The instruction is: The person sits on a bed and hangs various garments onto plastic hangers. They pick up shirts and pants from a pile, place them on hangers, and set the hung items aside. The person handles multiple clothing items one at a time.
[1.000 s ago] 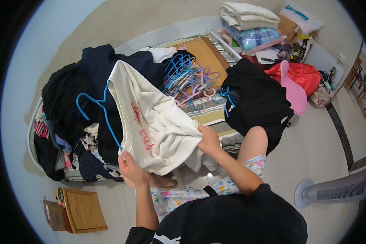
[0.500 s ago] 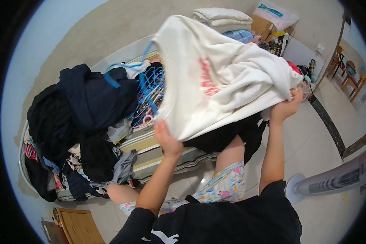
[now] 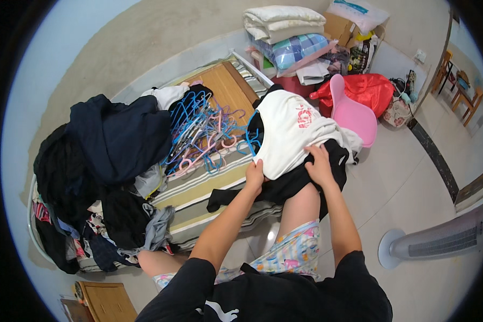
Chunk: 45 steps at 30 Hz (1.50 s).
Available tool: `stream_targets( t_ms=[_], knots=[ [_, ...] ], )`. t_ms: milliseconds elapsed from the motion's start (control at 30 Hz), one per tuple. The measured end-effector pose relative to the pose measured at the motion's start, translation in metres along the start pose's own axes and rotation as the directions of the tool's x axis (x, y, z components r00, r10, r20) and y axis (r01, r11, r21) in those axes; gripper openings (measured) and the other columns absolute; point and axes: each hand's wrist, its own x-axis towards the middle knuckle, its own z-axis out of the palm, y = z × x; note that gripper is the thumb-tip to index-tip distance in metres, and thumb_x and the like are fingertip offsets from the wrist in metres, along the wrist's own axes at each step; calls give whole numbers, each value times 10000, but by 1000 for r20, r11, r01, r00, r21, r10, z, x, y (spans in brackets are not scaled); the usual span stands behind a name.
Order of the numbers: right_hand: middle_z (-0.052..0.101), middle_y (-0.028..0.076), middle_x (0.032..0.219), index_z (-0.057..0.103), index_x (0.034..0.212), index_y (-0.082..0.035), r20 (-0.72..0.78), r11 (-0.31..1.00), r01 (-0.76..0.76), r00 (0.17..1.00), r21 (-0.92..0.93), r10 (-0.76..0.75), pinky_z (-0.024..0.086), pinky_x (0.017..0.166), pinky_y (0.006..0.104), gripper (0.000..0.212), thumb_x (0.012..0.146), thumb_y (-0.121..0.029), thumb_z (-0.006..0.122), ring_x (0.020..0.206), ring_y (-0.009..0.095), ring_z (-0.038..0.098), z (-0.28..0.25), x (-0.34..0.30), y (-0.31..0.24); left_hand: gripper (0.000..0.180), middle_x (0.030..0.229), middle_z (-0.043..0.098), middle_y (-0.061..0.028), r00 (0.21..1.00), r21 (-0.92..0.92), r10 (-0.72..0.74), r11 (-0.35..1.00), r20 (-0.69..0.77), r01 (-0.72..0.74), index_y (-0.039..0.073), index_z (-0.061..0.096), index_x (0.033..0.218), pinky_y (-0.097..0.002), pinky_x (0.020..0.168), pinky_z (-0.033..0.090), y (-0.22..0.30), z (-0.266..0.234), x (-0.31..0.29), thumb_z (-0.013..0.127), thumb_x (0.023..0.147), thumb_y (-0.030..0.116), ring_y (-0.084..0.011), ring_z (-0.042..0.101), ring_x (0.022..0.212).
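Lowered from mid-air, the white top now lies over black clothing on the striped bed, left hand pinching its shoulder edge, apparently to steady it, right hand resting spread-fingered on its folds

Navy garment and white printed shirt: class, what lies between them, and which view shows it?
In the head view, a tangle of mostly blue hangers lies between the navy garment and the white printed shirt, partly over a wooden board.
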Motion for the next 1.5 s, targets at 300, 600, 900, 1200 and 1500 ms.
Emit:
stream_targets(
  t_ms=[300,600,900,1200,1500],
  knots=[
    [369,296,1449,371,1425,-27,-310,922,-382,887,-71,344,420,1050,459,756,774,-102,748,1260,473,454,6,-29,-57,317,809,651,-163,1000,269,-5,963,-20,10,-42,526,1132,-334,356,466,6,-12,18,555,976,232,-223,599,464],
    [651,244,862,538,1138,-19,-177,1000,-18,984,15,20,484,732,542,314,843,-49,640,806,442,620,29,-53,-110,579,812,650,-195,985,430,169,893,-42,-135,43,348,1414,-358,352,491,17,-32,53,610,905,132,-251,615,460],
    [668,202,984,549,1064,-22,390,764,74,826,641,-407,512,757,460,182,906,-91,607,915,419,645,60,-132,-220,634,803,652,-209,993,476,-37,879,115,-22,26,303,1431,-364,373,520,52,-36,37,633,898,125,-251,629,455],
    [661,84,930,609,994,-11,330,453,-28,726,891,-603,494,823,313,103,898,-43,623,900,161,637,-25,-106,-243,691,1282,585,-151,874,136,208,946,438,-294,93,302,1515,-410,876,490,29,-65,-26,590,962,391,-228,574,1145],
    [681,88,966,637,1047,-33,602,545,-370,723,752,-339,496,879,320,204,870,-128,674,929,177,648,32,-67,-248,534,1258,626,-106,868,546,79,748,490,-377,25,584,1309,-330,951,460,109,-178,-210,563,975,442,-215,590,1127]
  ],
)
